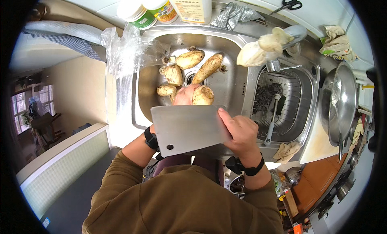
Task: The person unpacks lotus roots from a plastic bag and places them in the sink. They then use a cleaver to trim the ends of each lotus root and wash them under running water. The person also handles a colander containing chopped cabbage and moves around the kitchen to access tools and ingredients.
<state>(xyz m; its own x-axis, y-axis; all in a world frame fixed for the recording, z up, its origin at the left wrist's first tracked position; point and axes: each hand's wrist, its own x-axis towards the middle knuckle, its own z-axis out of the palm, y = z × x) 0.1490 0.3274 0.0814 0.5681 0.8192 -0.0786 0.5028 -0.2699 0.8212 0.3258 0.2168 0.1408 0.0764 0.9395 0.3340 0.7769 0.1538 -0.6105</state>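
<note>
My right hand (242,134) grips a wide cleaver with a steel blade (187,126), held flat-side up over the near edge of the left sink basin. Beyond the blade, my left hand (185,95) holds a lotus root segment (203,95) with its cut end facing up; the blade hides part of this hand. Several more lotus root segments, brown-spotted, lie in the steel basin (229,79) around the drain, among them one at the back (190,59), one on the right (208,68) and one on the left (173,75).
The right basin (297,125) holds a wire rack and a grey-handled tool (270,132). A clear plastic bag (121,51) lies at the left rim. Bottles (192,7) and a cloth (235,16) stand or lie behind. A large steel bowl (347,113) rests right; scissors (291,3) hang on the wall.
</note>
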